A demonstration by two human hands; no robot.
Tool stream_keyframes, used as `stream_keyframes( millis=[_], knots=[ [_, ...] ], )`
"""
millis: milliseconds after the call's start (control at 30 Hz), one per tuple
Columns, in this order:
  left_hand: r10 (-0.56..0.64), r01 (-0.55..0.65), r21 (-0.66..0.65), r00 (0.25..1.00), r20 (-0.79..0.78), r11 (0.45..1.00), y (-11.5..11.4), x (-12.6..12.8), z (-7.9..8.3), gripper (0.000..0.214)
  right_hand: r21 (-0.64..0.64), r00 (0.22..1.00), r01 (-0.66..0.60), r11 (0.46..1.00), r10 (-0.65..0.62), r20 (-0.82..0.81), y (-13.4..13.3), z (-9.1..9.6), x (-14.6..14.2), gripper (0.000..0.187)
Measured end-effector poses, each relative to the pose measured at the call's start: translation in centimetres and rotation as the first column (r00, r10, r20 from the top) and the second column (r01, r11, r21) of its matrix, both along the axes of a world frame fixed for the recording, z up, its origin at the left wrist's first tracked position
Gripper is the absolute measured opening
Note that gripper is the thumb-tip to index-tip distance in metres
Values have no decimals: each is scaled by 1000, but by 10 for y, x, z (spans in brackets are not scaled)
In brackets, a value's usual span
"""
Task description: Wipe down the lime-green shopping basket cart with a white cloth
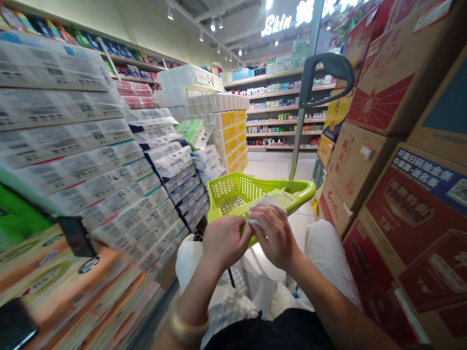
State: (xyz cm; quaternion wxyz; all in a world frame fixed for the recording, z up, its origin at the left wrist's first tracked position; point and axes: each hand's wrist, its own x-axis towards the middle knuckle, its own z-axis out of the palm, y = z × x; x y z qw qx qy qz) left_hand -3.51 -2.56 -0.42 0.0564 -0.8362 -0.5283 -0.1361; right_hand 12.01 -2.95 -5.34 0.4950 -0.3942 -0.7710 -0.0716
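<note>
A lime-green plastic shopping basket with perforated walls and a long grey pull handle stands in front of my knees. My left hand closes over its near rim, thumb pointing toward my other hand. My right hand is beside it, fingers bent around a thin white tissue pressed on the rim. Parts of the tissue show above the knuckles and between the fingers; the rest is hidden under the hand. The thumbs of both hands are close together. A light perforated basket floor shows inside.
Stacked tissue packs rise on the left, with orange packs and a dark phone-like object nearer. Cardboard cartons are piled close on the right. Shelves of small goods stand behind, beyond a pale floor.
</note>
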Motion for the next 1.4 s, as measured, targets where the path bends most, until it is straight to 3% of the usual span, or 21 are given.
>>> stream_keyframes(
  millis=[133, 233, 333, 433, 567, 633, 733, 867, 967, 1067, 1167, 1267, 1400],
  knots=[
    [10, -10, -25, 1000, -19, 1000, 6, -4, 0, 44, 17, 991, 108, 994, -106, -85, 19, -7, 25, 19],
    [18, -19, -48, 1000, -18, 999, 12, -6, -1, 43, 5, 943, 235, 972, -227, -245, 41, -14, 57, 21],
    [13, -13, -67, 1000, -3, 998, 18, -8, -1, 43, -34, 890, 282, 959, -274, -364, 50, -18, 66, 21],
    [1, -1, -70, 1000, 9, 998, 26, -8, -1, 42, -27, 908, 228, 973, -223, -356, 43, -20, 43, 22],
    [-19, 22, -64, 999, 40, 998, 39, -8, -2, 43, 12, 990, 59, 998, -57, -126, 29, -23, 3, 25],
    [-35, 40, -64, 997, 72, 997, 47, -9, -3, 45, 47, 999, -22, 999, 24, -36, 32, -26, 1, 27],
    [-63, 68, -46, 992, 106, 997, 58, -10, -3, 44, 72, 999, -14, 997, 16, -36, 56, -30, 27, 29],
    [-115, 115, 6, 984, 133, 993, 70, -12, -5, 39, 42, 944, 176, 984, -157, -291, 97, -37, 82, 27],
    [-161, 157, 37, 974, 157, 987, 76, -13, -6, 37, -12, 901, 211, 977, -199, -384, 108, -41, 97, 25],
    [-169, 164, 47, 971, 169, 985, 80, -15, -8, 35, -14, 931, 137, 991, -133, -339, 100, -44, 80, 27],
    [-167, 162, 42, 971, 170, 986, 83, -17, -11, 34, 106, 978, 50, 993, -27, -207, 85, -45, 51, 26],
    [-177, 177, 15, 971, 162, 984, 85, -19, -13, 37, 203, 995, 40, 978, -21, -94, 77, -47, 32, 23],
    [-200, 203, -4, 970, 138, 979, 85, -21, -11, 41, 134, 998, 53, 990, -49, -33, 78, -51, 36, 25]
  ],
)
